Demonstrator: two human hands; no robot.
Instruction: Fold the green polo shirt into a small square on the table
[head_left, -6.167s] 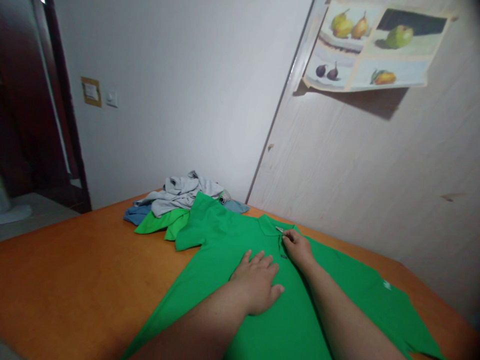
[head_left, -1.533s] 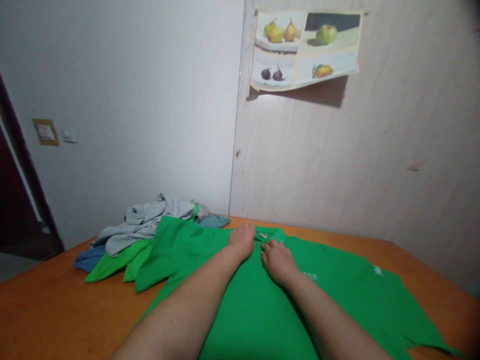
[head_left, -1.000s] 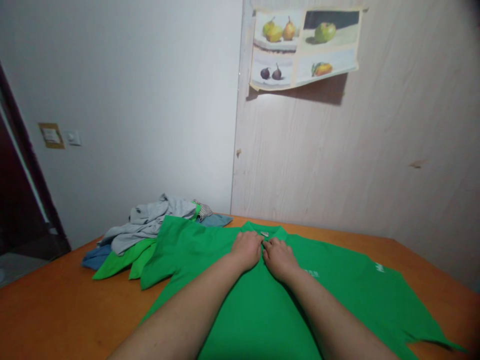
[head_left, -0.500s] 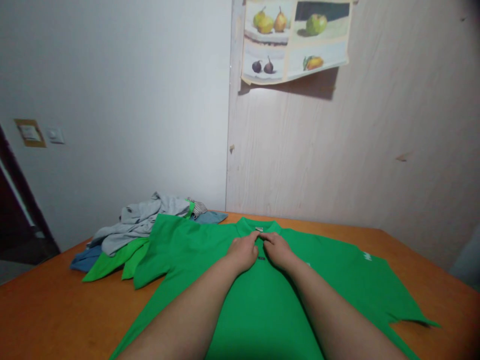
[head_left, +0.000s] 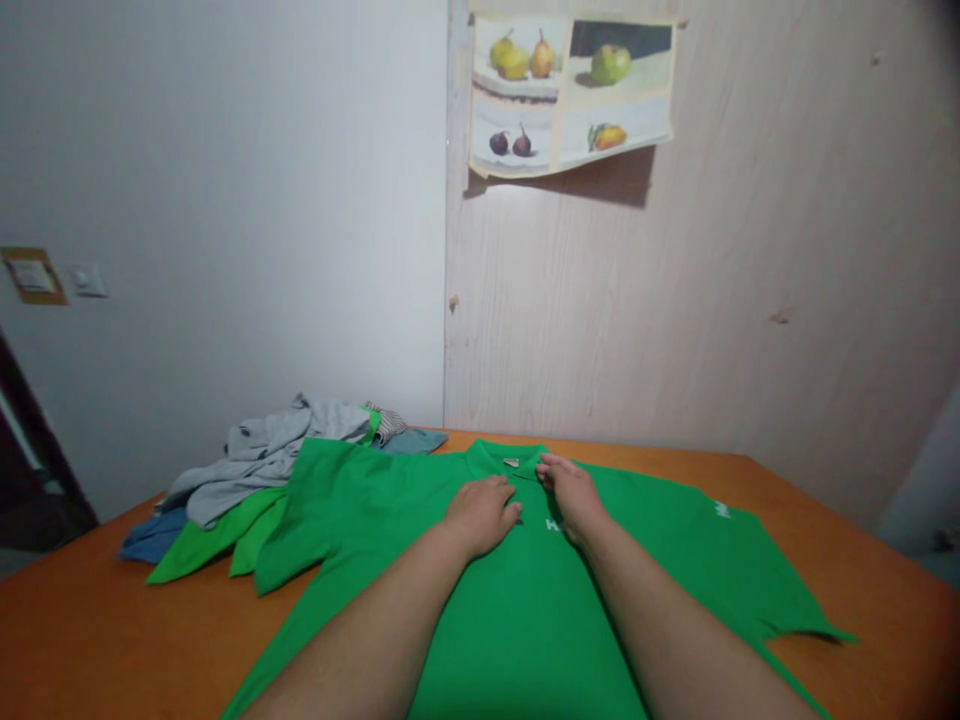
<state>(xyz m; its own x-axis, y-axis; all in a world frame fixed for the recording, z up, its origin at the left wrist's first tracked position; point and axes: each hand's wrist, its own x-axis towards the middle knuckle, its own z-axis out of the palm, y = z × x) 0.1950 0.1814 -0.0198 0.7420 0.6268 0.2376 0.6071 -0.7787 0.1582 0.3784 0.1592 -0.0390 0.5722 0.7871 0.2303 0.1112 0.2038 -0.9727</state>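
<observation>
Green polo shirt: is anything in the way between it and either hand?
Nothing visible: the left hand lies on the green polo shirt, the right hand is at its collar. The clothes pile sits left of both hands.

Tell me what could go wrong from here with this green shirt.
The green shirt's sleeve overlaps the clothes pile in this view, so a tug might drag some of it along. The right hand is at the collar; careless pressing or pulling there could crease it.

Shirt (head_left: 517, 600) on table (head_left: 112, 635), clothes heap (head_left: 259, 458) — left
</observation>
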